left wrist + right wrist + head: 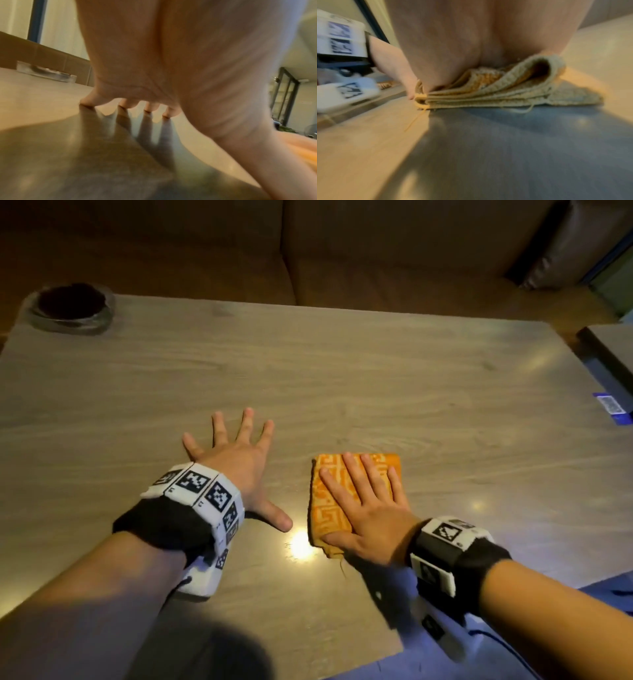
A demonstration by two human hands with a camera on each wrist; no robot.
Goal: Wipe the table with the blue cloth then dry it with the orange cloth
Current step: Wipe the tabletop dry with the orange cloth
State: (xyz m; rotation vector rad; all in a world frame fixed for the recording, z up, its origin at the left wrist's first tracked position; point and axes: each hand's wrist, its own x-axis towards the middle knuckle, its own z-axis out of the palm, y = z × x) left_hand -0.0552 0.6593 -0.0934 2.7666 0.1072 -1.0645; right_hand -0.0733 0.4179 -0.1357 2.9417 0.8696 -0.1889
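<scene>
A folded orange cloth [327,501] with a pale maze pattern lies on the wooden table [342,378], near its front edge. My right hand [363,505] lies flat on top of it, fingers straight and pressing down. In the right wrist view the palm [453,47] bears on the cloth's stacked folds [505,92]. My left hand [236,457] rests flat on the bare table to the left of the cloth, fingers spread. In the left wrist view its fingertips [123,105] touch the wood. No blue cloth shows in any view.
A glass ashtray [70,306] sits at the far left corner of the table. A brown sofa [308,251] runs behind the table. A second low table [613,350] stands at the right. A bright light glare [301,544] lies between the hands.
</scene>
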